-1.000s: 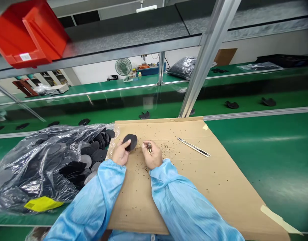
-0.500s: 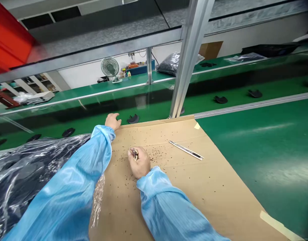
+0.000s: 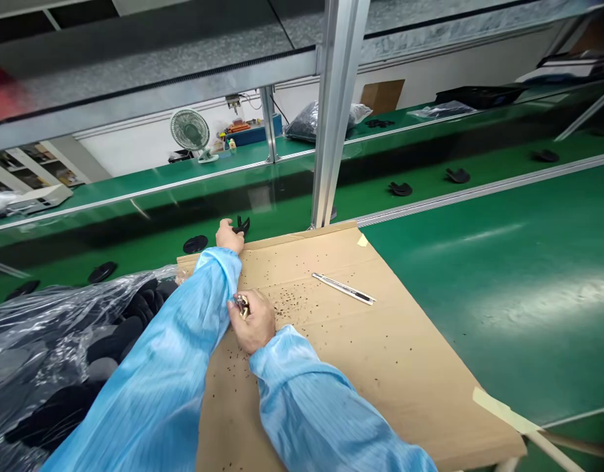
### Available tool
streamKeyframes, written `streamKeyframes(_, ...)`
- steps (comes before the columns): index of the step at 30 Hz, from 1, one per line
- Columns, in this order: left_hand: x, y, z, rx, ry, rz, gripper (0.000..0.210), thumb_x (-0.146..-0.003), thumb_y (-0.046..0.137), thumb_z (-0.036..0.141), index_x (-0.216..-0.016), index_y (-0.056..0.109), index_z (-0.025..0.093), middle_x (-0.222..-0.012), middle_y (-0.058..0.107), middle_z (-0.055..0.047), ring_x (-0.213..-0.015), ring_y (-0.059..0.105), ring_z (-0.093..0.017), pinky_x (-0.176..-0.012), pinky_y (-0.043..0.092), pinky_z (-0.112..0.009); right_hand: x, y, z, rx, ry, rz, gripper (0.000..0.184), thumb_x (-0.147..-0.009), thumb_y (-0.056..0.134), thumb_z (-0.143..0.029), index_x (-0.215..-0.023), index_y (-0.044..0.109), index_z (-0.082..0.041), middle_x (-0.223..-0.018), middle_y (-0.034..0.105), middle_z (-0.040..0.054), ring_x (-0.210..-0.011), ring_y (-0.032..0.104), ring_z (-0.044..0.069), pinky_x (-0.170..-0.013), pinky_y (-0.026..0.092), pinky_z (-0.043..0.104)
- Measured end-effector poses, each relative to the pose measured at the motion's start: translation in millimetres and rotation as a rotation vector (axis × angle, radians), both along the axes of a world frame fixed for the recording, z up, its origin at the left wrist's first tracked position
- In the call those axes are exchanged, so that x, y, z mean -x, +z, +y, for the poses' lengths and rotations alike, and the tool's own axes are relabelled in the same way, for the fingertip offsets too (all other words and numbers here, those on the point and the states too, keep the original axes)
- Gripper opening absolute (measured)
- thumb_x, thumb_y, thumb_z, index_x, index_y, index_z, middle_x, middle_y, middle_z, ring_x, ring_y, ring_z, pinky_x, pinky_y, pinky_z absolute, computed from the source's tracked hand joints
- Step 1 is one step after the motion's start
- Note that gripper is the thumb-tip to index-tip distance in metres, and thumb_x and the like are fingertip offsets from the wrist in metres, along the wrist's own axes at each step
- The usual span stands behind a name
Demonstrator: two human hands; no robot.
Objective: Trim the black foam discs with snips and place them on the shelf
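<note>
Reaching over the far edge of the cardboard, my left hand (image 3: 230,236) is closed on a black curved plastic piece (image 3: 242,226), lifted on its edge above the green belt. My right hand (image 3: 255,322) hovers low over the cardboard (image 3: 302,367), its fingers wrapped round a small tool (image 3: 242,305). Only a shiny metal and cream-coloured part of that tool shows; its kind is hidden in my grip. Many tiny black bits (image 3: 295,303) are scattered over the cardboard near my right hand. A slim snap-off cutter knife (image 3: 344,288) lies to the right of them.
More black pieces (image 3: 400,189) lie spaced along the green belt (image 3: 282,210). A clear plastic bag (image 3: 31,347) of black discs is at my left. A metal post (image 3: 335,111) rises beyond the cardboard. A fan (image 3: 190,131) stands on the back shelf.
My left hand has moved from bare belt to the black curved piece and closed on it. The view has turned to the right. My right hand keeps hold of its tool.
</note>
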State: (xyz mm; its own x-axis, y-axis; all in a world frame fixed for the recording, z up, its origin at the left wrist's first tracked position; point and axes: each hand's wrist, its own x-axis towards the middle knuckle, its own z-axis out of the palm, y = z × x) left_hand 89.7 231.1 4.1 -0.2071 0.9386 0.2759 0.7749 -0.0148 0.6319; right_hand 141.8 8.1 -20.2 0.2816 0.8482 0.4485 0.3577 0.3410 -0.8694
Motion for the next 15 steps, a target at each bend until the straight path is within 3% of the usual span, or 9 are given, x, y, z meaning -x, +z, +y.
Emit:
streamKeyframes(5, 16.0, 20.8, -42.9, -0.156, 0.002, -0.419, 0.027, -0.066, 0.07, 0.016, -0.092, 0.063, 0.014, -0.086, 0.064, -0.005, -0.08, 0.06, -0.018, -0.075, 0.046, -0.029, -1.3, -2.1, 3.4, 0.085, -0.107, 0.104, 0.029, -0.075, 0.059, -0.038, -0.096, 0.056, -0.017, -0.088, 0.06, 0.0067, -0.085, 0.056, 0.021, -0.076, 0.044, 0.033)
streamKeyframes(10, 57.4, 34.2, -121.9, -0.004, -0.113, -1.044, 0.026, -0.063, 0.07, 0.014, -0.088, 0.064, 0.014, -0.083, 0.065, -0.004, -0.07, 0.059, -0.013, -0.065, 0.047, -0.024, -5.1, -5.3, 6.0, 0.092, -0.107, 0.109, 0.052, -0.073, 0.061, -0.041, -0.115, 0.049, -0.013, -0.106, 0.056, 0.0133, -0.1, 0.054, 0.026, -0.087, 0.044, 0.04)
streamKeyframes(13, 78.0, 29.4, -175.2, 0.04, -0.22, -1.281, 0.028, -0.065, 0.075, 0.019, -0.09, 0.064, 0.013, -0.09, 0.066, -0.007, -0.082, 0.062, -0.017, -0.071, 0.05, -0.026, -6.5, -6.2, 5.5, 0.097, -0.115, 0.07, 0.053, -0.078, 0.056, -0.046, -0.119, 0.05, -0.012, -0.11, 0.053, 0.0159, -0.104, 0.052, 0.028, -0.092, 0.042, 0.044)
streamKeyframes(15, 85.5, 17.6, -202.6, 0.045, -0.268, -1.387, 0.034, -0.068, 0.075, 0.024, -0.099, 0.063, 0.016, -0.1, 0.066, -0.008, -0.089, 0.063, -0.019, -0.075, 0.052, -0.03, -7.6, -6.2, 3.6, 0.092, -0.096, 0.035, 0.054, -0.082, 0.052, -0.047, -0.124, 0.049, -0.013, -0.111, 0.054, 0.0158, -0.104, 0.052, 0.028, -0.093, 0.042, 0.046)
